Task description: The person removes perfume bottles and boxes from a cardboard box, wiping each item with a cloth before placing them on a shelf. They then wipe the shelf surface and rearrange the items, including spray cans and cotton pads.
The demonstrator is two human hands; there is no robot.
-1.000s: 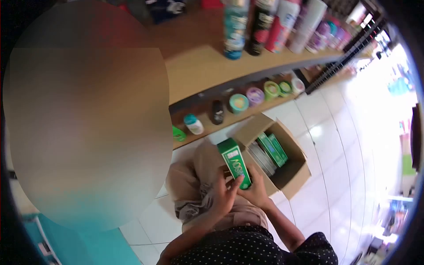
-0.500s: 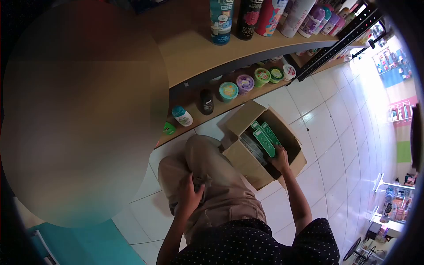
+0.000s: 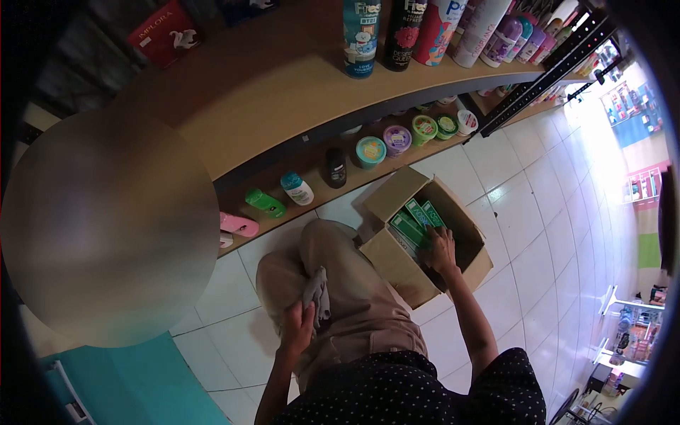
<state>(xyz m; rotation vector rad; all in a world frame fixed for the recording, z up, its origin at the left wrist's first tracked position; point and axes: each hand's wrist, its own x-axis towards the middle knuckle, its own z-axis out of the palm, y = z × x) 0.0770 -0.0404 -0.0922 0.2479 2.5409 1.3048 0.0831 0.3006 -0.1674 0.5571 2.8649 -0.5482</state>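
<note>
A crumpled grey cloth (image 3: 317, 292) is in my left hand (image 3: 296, 327), which is closed around it above my thigh. Inside an open cardboard box (image 3: 400, 265) on the floor lie several slim green boxes (image 3: 409, 229) with white lettering. My right hand (image 3: 442, 251) reaches into that box over its near side. Its fingers are curled at the green boxes, and the fingertips are partly hidden, so the exact grip is hard to see.
A low shelf by the carton bears round tubs (image 3: 370, 151), a dark bottle (image 3: 336, 168), a white bottle (image 3: 297, 188), a green bottle (image 3: 265, 202) and a pink bottle (image 3: 239, 224). Spray cans (image 3: 362, 39) stand on the shelf above. White floor tiles (image 3: 520, 191) extend to the right.
A green box now lies across the left part of the carton's contents, and my right hand has shifted slightly upward. The grey cloth shows more in my left hand. The view has tilted slightly.
</note>
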